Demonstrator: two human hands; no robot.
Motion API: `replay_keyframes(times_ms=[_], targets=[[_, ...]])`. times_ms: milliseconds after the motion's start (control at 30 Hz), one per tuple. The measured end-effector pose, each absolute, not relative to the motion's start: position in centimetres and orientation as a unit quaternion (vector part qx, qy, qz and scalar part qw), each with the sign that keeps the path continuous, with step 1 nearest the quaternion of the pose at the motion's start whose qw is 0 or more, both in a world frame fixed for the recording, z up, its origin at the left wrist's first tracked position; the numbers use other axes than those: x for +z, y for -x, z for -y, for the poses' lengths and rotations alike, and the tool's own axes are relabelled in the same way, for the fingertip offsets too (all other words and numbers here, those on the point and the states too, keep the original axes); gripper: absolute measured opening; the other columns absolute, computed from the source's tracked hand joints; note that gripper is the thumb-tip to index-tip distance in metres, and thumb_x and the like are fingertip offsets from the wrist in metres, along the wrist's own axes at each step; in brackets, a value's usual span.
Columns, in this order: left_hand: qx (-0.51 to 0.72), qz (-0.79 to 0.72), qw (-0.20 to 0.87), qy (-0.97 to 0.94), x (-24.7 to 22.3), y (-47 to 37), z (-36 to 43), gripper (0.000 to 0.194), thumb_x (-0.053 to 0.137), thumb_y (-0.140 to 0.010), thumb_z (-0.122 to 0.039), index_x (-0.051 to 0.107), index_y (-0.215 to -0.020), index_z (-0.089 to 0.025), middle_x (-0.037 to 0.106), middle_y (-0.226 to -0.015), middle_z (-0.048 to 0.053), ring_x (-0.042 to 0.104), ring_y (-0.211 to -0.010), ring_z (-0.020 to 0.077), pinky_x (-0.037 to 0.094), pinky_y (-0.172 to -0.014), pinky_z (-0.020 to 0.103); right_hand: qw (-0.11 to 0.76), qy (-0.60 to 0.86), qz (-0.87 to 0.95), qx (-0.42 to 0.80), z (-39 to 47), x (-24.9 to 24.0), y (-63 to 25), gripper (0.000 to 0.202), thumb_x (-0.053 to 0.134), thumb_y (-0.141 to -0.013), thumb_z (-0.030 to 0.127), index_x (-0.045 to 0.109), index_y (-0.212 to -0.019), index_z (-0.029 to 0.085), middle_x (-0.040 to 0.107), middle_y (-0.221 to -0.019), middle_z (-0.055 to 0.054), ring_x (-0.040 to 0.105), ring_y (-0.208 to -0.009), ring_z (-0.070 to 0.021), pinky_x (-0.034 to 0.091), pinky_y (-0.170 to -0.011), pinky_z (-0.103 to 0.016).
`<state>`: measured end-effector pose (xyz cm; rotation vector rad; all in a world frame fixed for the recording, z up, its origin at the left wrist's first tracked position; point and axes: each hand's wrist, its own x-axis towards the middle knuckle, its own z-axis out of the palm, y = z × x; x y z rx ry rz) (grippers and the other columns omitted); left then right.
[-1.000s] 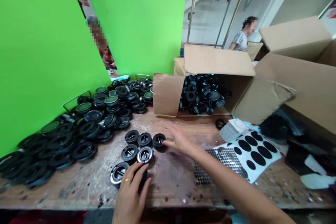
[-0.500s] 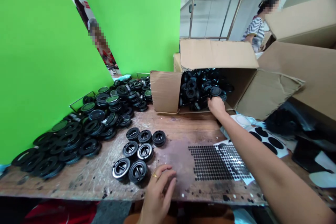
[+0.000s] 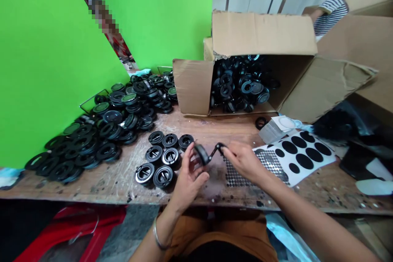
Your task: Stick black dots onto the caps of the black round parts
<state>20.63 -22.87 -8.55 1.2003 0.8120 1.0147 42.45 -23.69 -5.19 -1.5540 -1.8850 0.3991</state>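
Above the table's middle, a black round part with a hinged arm (image 3: pixel 202 154) is between both hands. My right hand (image 3: pixel 242 159) pinches the far end of its arm. My left hand (image 3: pixel 188 180) has its fingers curled at the rim of the disc, with the thumb lower and apart from it. Just left of that hand stand several black round parts (image 3: pixel 162 176) in short rows, each with a slotted centre. A sheet of small black dots (image 3: pixel 242 176) lies under my right hand, partly covered by it.
A cardboard box (image 3: pixel 264 32) lies on its side, full of black parts. A big heap of black round parts (image 3: pixel 81 141) covers the table's left. At right are a white sheet of large black circles (image 3: pixel 313 153) and a black ring (image 3: pixel 260 123). Behind, a person's striped sleeve (image 3: pixel 333 12) shows.
My right hand has come back from the box to the table's middle with a black round part. My left hand has risen to meet it. The view has tilted down.
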Motion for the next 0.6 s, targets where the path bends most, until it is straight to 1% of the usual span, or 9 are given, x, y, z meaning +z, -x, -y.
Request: replay_keyframes(times_ms=[33,67,133,167,267,333,400,500,600], targets=[[0.435,-0.36,0.645,-0.515,-8.4,-20.7,22.8,0.071,0.076,-0.076,-0.034,0.039,-0.136,-0.031,0.054,-0.129,0.008,0.064,-0.098,0.0181,0.055,-0.083,0.03,0.33,0.584,0.711,0.213,24.6,-6.1,-42.0,0.045,0.038,-0.099,0.04,0.048,-0.06,0.02,0.051,-0.059,0.0,0.05,-0.057,-0.0131,0.036,-0.058,-0.026],[0.431,-0.372,0.652,-0.501,-8.4,-20.7,22.8,0.063,0.076,-0.076,-0.032,0.043,-0.129,-0.029,0.06,-0.115,0.004,0.064,-0.084,0.0137,0.055,-0.074,0.026,0.332,0.584,0.69,0.269,25.3,-6.9,-41.9,0.044,0.036,-0.1,0.041,0.051,-0.064,0.02,0.052,-0.059,0.001,0.051,-0.055,-0.013,0.037,-0.055,-0.025],[0.44,-0.4,0.657,-0.464,-8.5,-20.5,22.9,0.051,0.077,-0.075,-0.029,0.047,-0.116,-0.027,0.059,-0.091,-0.003,0.058,-0.063,0.0084,0.052,-0.061,0.022,0.327,0.603,0.649,0.329,26.0,-8.6,-42.5,0.036,0.035,-0.099,0.038,0.056,-0.076,0.02,0.055,-0.062,0.002,0.053,-0.054,-0.013,0.039,-0.053,-0.024],[0.448,-0.409,0.66,-0.444,-8.6,-20.3,23.0,0.049,0.079,-0.073,-0.029,0.047,-0.111,-0.026,0.057,-0.086,-0.005,0.057,-0.06,0.008,0.051,-0.058,0.022,0.316,0.617,0.645,0.322,26.2,-9.4,-43.0,0.029,0.038,-0.098,0.035,0.057,-0.081,0.019,0.057,-0.066,0.002,0.055,-0.056,-0.0133,0.041,-0.055,-0.024],[0.456,-0.422,0.679,-0.392,-8.9,-20.1,23.3,0.049,0.08,-0.07,-0.037,0.045,-0.103,-0.025,0.054,-0.083,-0.005,0.058,-0.062,0.0108,0.052,-0.053,0.024,0.264,0.632,0.686,0.246,26.3,-10.9,-44.1,0.011,0.05,-0.088,0.018,0.057,-0.079,0.019,0.059,-0.077,-0.001,0.057,-0.071,-0.0155,0.044,-0.068,-0.027],[0.46,-0.419,0.689,-0.371,-9.0,-20.2,23.4,0.051,0.078,-0.071,-0.048,0.044,-0.101,-0.025,0.054,-0.081,-0.005,0.059,-0.062,0.0124,0.051,-0.05,0.024,0.24,0.625,0.706,0.231,26.3,-11.3,-44.2,0.012,0.051,-0.084,0.011,0.058,-0.077,0.018,0.059,-0.082,-0.003,0.056,-0.077,-0.0168,0.043,-0.073,-0.029],[0.473,-0.405,0.695,-0.36,-8.9,-20.4,23.6,0.055,0.072,-0.071,-0.061,0.044,-0.101,-0.025,0.054,-0.08,-0.005,0.06,-0.061,0.0135,0.051,-0.049,0.025,0.226,0.62,0.713,0.235,26.3,-11.2,-43.8,0.013,0.052,-0.083,0.009,0.06,-0.078,0.018,0.06,-0.084,-0.004,0.056,-0.079,-0.0178,0.042,-0.074,-0.029],[0.492,-0.383,0.704,-0.34,-8.4,-20.6,23.6,0.06,0.058,-0.073,-0.075,0.048,-0.102,-0.024,0.055,-0.078,-0.003,0.06,-0.061,0.0143,0.053,-0.051,0.027,0.192,0.613,0.729,0.236,26.5,-10.5,-43.0,0.014,0.053,-0.084,0.009,0.063,-0.078,0.017,0.06,-0.086,-0.005,0.056,-0.083,-0.0188,0.042,-0.077,-0.03],[0.501,-0.388,0.702,-0.324,-8.0,-20.7,23.5,0.06,0.045,-0.078,-0.079,0.053,-0.097,-0.022,0.054,-0.075,-0.002,0.056,-0.058,0.0135,0.051,-0.049,0.026,0.139,0.611,0.745,0.227,26.9,-9.7,-42.4,0.013,0.055,-0.085,0.011,0.065,-0.081,0.017,0.06,-0.088,-0.005,0.056,-0.088,-0.0194,0.042,-0.079,-0.029]])
